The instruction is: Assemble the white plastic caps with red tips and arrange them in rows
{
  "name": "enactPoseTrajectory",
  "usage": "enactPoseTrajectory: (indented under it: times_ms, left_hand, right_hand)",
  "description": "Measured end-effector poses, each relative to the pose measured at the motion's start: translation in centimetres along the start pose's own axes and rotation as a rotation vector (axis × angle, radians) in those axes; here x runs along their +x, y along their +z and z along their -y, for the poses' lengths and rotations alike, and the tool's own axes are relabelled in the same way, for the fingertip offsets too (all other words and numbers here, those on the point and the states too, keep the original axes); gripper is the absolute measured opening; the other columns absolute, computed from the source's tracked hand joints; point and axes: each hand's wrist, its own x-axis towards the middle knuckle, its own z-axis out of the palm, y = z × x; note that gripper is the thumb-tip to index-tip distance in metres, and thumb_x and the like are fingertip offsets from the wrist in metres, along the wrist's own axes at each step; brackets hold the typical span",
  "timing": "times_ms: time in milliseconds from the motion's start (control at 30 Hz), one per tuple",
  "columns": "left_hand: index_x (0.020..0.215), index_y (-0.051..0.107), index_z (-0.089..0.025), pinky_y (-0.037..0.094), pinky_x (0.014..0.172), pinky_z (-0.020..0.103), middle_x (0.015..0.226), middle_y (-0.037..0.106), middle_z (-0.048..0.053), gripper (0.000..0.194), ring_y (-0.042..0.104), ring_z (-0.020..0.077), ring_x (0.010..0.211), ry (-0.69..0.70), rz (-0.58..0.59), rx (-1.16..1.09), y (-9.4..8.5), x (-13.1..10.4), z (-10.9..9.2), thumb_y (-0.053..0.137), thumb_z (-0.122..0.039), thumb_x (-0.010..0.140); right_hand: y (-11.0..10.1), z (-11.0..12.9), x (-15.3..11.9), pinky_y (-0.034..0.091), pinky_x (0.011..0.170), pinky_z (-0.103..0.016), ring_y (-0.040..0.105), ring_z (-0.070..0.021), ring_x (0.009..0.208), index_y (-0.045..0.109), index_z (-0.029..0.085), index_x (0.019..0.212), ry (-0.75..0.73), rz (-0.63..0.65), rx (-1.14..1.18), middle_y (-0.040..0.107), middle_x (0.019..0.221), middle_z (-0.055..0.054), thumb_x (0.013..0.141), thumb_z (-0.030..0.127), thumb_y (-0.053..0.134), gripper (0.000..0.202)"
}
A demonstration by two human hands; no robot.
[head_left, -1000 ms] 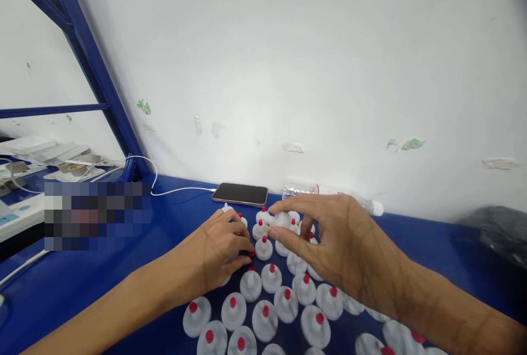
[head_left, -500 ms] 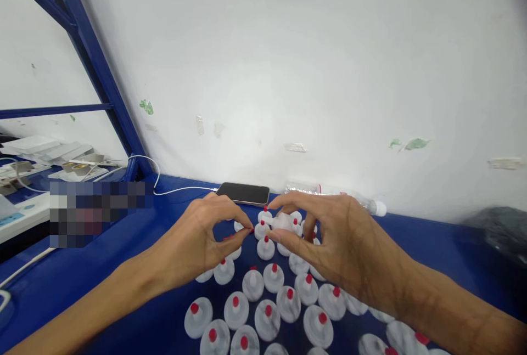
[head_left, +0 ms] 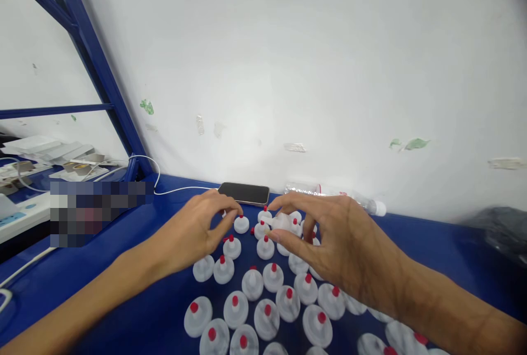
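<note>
While a small translucent bottle (head_left: 282,221) tilts above the worktop (head_left: 164,311), the right hand (head_left: 335,237) has it pinched, its grip closed between thumb and fingertips. To its left, the left hand (head_left: 193,226) reaches to a red-capped bottle (head_left: 241,225), thumb and forefinger close together at the cap; I cannot tell whether that grip has hold of it. Around and below both hands stand many similar bottles (head_left: 267,319), mostly red-topped. Behind lie a dark-screened phone (head_left: 244,193) on a white cable (head_left: 185,189) and, against the wall (head_left: 263,69), a clear drink bottle (head_left: 302,188).
</note>
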Motion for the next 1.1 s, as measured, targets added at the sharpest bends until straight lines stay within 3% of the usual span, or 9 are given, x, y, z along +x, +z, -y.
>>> enactPoseTrajectory:
  times_ms: [233,367,500,700,800,967,1100]
  left_hand:
    - [0.093,0.071,-0.022,0.050,0.085,0.043,0.091,0.070,0.001,0.015,0.063,0.0204,0.089,-0.051,0.241,0.073,-0.9,0.1,3.2,0.063,-0.034,0.092]
    - [0.100,0.069,-0.020,0.051,0.091,0.045,0.100,0.070,0.002,0.015,0.064,0.0212,0.098,-0.025,0.312,0.065,-0.2,-0.2,3.3,0.068,-0.032,0.091]
    - [0.094,0.069,-0.019,0.052,0.090,0.043,0.097,0.069,0.001,0.007,0.064,0.0208,0.099,0.008,0.336,0.076,0.5,-0.2,3.2,0.069,-0.024,0.090]
    - [0.096,0.066,-0.018,0.053,0.084,0.040,0.100,0.066,0.002,0.008,0.062,0.0193,0.093,0.020,0.284,0.075,1.0,-0.5,3.5,0.067,-0.023,0.090]
    - [0.094,0.066,-0.018,0.051,0.076,0.037,0.090,0.064,0.001,0.009,0.060,0.0181,0.084,0.010,0.232,0.069,0.4,-0.2,3.0,0.066,-0.025,0.089]
    - [0.095,0.072,-0.028,0.044,0.067,0.031,0.081,0.068,-0.003,0.014,0.059,0.0140,0.072,-0.003,0.053,-0.069,-1.5,0.4,0.6,0.061,-0.036,0.093]
    - [0.099,0.074,-0.037,0.045,0.065,0.025,0.086,0.071,-0.008,0.011,0.060,0.0107,0.074,0.042,-0.025,-0.240,-1.9,0.0,-1.6,0.064,-0.037,0.094]
  right_hand:
    - [0.1,-0.1,0.0,0.050,0.064,-0.031,0.064,-0.0138,0.054,0.068,0.034,0.110,0.010,0.004,-0.010,0.070,0.068,0.011,0.089,0.042,0.071,0.023]
    - [0.4,-0.2,-0.1,0.050,0.067,-0.034,0.067,-0.0158,0.058,0.067,0.034,0.111,0.015,0.022,-0.034,0.073,0.075,0.010,0.090,0.043,0.069,0.022]
    - [0.6,-0.2,-0.1,0.051,0.068,-0.035,0.069,-0.0156,0.062,0.066,0.034,0.113,0.007,0.021,-0.040,0.076,0.093,0.007,0.091,0.043,0.067,0.024]
    - [0.5,-0.3,-0.1,0.052,0.065,-0.034,0.070,-0.0171,0.063,0.065,0.034,0.113,-0.008,0.014,-0.063,0.076,0.088,0.008,0.091,0.043,0.067,0.024]
    - [0.4,-0.3,-0.2,0.052,0.065,-0.035,0.070,-0.0172,0.062,0.065,0.034,0.113,-0.002,0.015,-0.062,0.076,0.085,0.008,0.091,0.043,0.068,0.024]
    - [0.4,-0.2,-0.1,0.052,0.069,-0.039,0.070,-0.0207,0.065,0.060,0.036,0.121,0.014,0.063,-0.082,0.075,0.083,0.007,0.091,0.045,0.068,0.032]
    - [0.5,-0.2,0.0,0.053,0.072,-0.040,0.071,-0.0201,0.068,0.054,0.036,0.126,0.013,0.066,-0.064,0.075,0.097,0.007,0.091,0.043,0.068,0.038]
